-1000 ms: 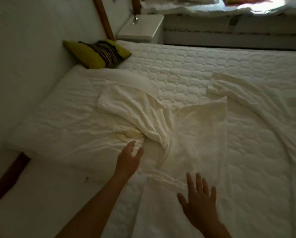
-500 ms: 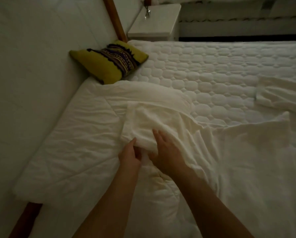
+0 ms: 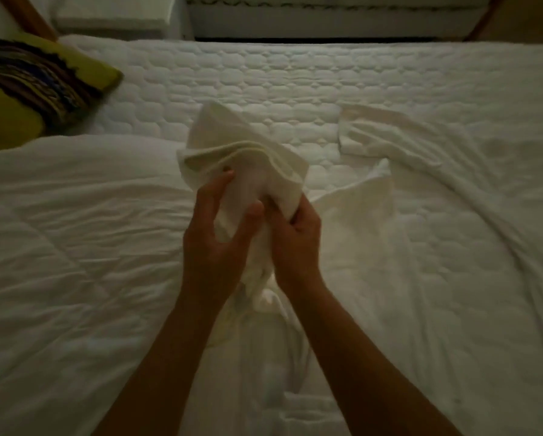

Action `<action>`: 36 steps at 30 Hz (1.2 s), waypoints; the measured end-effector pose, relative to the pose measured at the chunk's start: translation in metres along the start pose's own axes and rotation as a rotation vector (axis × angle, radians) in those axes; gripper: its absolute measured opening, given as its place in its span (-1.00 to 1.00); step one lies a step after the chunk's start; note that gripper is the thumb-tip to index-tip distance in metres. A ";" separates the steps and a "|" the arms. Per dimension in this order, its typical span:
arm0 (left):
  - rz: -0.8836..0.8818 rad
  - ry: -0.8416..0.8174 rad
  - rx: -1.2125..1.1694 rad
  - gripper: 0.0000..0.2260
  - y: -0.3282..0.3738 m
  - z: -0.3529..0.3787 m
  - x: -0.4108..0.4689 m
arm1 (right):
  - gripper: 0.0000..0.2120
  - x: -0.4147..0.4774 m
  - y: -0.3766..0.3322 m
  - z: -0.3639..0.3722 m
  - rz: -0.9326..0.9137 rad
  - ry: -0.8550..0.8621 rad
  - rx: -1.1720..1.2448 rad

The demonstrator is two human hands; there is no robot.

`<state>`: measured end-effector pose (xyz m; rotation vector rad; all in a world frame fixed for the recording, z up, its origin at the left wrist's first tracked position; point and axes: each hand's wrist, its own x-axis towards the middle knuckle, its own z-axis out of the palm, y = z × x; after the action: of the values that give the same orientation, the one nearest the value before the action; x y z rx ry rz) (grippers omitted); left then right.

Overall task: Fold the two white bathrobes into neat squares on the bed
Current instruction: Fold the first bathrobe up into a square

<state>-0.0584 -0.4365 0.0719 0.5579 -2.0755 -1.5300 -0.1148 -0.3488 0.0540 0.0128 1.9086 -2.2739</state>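
Both hands, left hand (image 3: pixel 215 237) and right hand (image 3: pixel 295 243), have just gathered the bathrobe (image 3: pixel 241 158) end off the bed (image 3: pixel 295 77) and now pinch it together, lifted; I reckon folding hasn't begun, with the second bathrobe (image 3: pixel 421 143) sprawled rightward

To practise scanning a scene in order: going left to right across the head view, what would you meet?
Yellow patterned cushion → white duvet → left hand → right hand, both gripping the lifted bathrobe → second bathrobe lying on the mattress.
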 end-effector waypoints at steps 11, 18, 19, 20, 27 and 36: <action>0.033 -0.779 1.007 -0.15 -0.125 0.177 -0.055 | -0.50 0.054 0.066 -0.306 0.617 0.262 -1.046; 0.107 -0.487 1.082 -0.36 -0.147 0.165 -0.027 | -0.32 0.095 0.083 -0.239 -0.155 -0.118 -1.431; 0.066 -0.536 1.122 -0.34 -0.163 0.158 -0.032 | -0.30 0.101 0.094 -0.244 -0.095 -0.228 -1.528; 0.042 -0.543 1.126 -0.33 -0.177 0.152 -0.038 | -0.30 0.105 0.108 -0.253 -0.049 -0.309 -1.590; 0.090 -0.465 1.089 -0.34 -0.204 0.152 -0.042 | -0.29 0.111 0.138 -0.282 -0.092 -0.299 -1.537; 0.043 -0.476 1.086 -0.34 -0.214 0.157 -0.030 | -0.28 0.119 0.152 -0.279 -0.127 -0.253 -1.557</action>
<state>-0.1232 -0.3615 -0.1757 0.5089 -3.1951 -0.3804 -0.2406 -0.1163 -0.1583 -0.5357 2.8933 -0.2781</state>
